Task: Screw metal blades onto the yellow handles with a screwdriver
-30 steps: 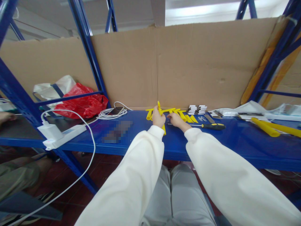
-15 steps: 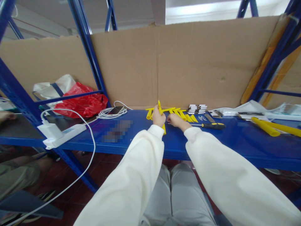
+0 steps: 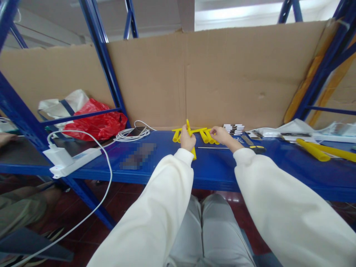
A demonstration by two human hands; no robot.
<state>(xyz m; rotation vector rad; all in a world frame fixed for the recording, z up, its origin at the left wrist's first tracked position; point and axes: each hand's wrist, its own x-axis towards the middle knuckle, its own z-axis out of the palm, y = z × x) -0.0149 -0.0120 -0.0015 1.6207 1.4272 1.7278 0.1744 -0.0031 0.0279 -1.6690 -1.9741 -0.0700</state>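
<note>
Clearly, the left grip clasps a yellow piece (whether the right grip pinches anything, I cannot tell).

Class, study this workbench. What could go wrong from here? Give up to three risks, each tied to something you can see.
1. The right hand is close to the row of yellow pieces, so it might nudge them out of line.
2. The screwdriver lies partly hidden by the right sleeve, which could catch it.
3. The white cable loops past the table's front edge; a snag might tug its plug.
</note>
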